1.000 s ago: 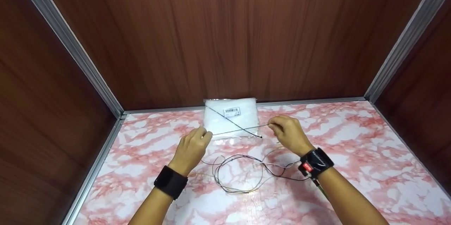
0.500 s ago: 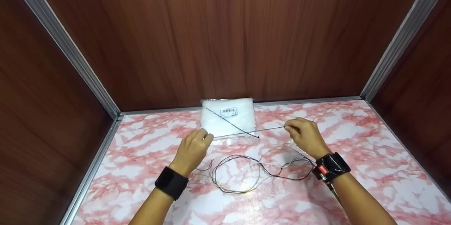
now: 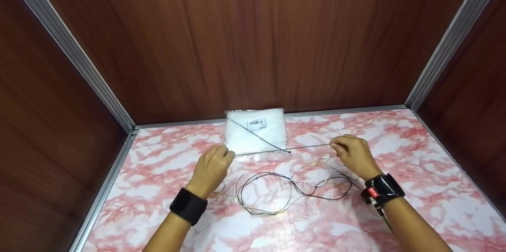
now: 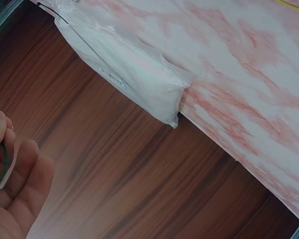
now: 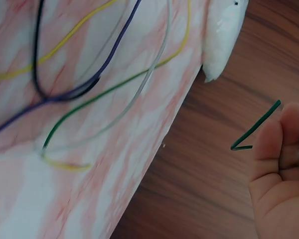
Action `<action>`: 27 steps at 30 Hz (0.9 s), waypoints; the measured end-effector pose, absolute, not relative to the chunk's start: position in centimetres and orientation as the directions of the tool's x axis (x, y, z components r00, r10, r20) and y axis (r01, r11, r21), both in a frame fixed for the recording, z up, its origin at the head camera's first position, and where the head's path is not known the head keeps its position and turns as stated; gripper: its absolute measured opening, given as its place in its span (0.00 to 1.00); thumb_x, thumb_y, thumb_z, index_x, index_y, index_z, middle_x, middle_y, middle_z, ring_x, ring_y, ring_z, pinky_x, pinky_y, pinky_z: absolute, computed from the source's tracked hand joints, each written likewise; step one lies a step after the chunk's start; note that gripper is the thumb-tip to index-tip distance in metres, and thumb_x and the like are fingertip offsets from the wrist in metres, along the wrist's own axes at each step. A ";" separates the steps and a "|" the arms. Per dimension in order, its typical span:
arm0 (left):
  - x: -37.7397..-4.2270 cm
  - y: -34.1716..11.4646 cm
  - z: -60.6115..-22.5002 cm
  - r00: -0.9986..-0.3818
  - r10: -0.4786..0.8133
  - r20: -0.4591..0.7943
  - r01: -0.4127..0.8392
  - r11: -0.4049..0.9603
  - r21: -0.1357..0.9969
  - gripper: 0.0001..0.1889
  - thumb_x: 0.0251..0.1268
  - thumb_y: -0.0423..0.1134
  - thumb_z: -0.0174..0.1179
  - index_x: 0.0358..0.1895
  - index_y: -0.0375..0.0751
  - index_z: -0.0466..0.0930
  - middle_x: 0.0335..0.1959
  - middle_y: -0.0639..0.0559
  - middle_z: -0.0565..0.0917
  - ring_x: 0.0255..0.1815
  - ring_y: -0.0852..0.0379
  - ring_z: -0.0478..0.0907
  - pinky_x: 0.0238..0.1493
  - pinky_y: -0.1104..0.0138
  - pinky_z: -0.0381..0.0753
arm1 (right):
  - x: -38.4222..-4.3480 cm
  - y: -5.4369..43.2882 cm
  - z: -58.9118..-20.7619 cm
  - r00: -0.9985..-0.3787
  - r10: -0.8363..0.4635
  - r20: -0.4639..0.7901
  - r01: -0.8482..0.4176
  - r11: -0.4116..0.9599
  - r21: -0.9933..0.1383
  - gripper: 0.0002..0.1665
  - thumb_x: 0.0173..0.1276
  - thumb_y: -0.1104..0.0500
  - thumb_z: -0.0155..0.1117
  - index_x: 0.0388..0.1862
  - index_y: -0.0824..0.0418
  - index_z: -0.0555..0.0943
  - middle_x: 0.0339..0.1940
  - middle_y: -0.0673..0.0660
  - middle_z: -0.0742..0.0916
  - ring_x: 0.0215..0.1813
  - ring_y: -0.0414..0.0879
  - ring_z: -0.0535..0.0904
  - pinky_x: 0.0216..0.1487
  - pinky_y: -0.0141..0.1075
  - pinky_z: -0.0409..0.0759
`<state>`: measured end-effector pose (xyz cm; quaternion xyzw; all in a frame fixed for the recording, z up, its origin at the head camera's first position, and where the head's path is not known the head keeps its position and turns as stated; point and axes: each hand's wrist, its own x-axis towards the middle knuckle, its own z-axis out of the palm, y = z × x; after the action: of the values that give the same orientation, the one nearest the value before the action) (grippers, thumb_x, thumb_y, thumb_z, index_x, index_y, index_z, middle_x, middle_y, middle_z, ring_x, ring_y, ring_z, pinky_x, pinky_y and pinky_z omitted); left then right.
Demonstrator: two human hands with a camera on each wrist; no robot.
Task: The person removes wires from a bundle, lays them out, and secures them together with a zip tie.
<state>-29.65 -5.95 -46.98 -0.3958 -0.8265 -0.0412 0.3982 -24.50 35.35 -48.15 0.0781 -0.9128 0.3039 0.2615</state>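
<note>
A thin green wire is drawn nearly straight between both hands, over the table. My left hand pinches it at one side; in the left wrist view the green wire curves across the fingers of that hand. On the other side my right hand grips it between thumb and fingertips. A short bent end of green wire sticks out past the right fingertips. Below the hands lie several loose wires, looped in yellow, purple, white, green and black.
Against the back wall lies a clear bag of white material with a barcode label. A thin black strip with a small knobbed end lies diagonally on it. Wood-grain panels enclose the marbled table.
My right hand has moved to the right, so the stretch of wire between the hands is longer. The left hand stays nearly in place, still pinching the wire.
</note>
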 end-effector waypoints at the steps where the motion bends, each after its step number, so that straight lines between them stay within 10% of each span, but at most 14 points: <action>1: -29.6 -6.1 -47.1 -0.374 0.618 0.692 0.685 0.687 -0.244 0.08 0.53 0.22 0.58 0.27 0.40 0.78 0.26 0.50 0.75 0.30 0.52 0.76 0.29 0.64 0.81 | -24.4 35.8 -48.1 -0.850 0.022 0.526 -0.294 0.808 -0.510 0.04 0.64 0.62 0.68 0.36 0.56 0.87 0.26 0.49 0.85 0.26 0.34 0.76 0.31 0.28 0.75; 16: -28.8 -7.7 -49.4 -0.434 0.647 0.627 0.701 0.680 -0.216 0.10 0.49 0.22 0.64 0.26 0.42 0.80 0.24 0.51 0.76 0.23 0.54 0.74 0.25 0.66 0.78 | -21.5 42.8 -49.9 -0.932 0.123 0.341 -0.086 0.839 -0.537 0.06 0.67 0.61 0.64 0.41 0.57 0.87 0.28 0.56 0.88 0.25 0.33 0.77 0.29 0.29 0.76; 27: -28.7 -8.3 -52.4 -0.572 0.741 0.351 0.748 0.647 -0.146 0.05 0.54 0.28 0.66 0.29 0.43 0.86 0.25 0.53 0.77 0.25 0.55 0.79 0.26 0.66 0.82 | -20.3 44.9 -52.6 -0.957 0.145 0.250 0.001 0.867 -0.498 0.07 0.66 0.64 0.63 0.38 0.57 0.88 0.42 0.62 0.89 0.45 0.57 0.83 0.46 0.48 0.78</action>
<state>-28.66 -8.34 -52.35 -0.4201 -0.8866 -0.0091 0.1935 -20.31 44.93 -52.61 -0.0382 -0.9560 0.2546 0.1409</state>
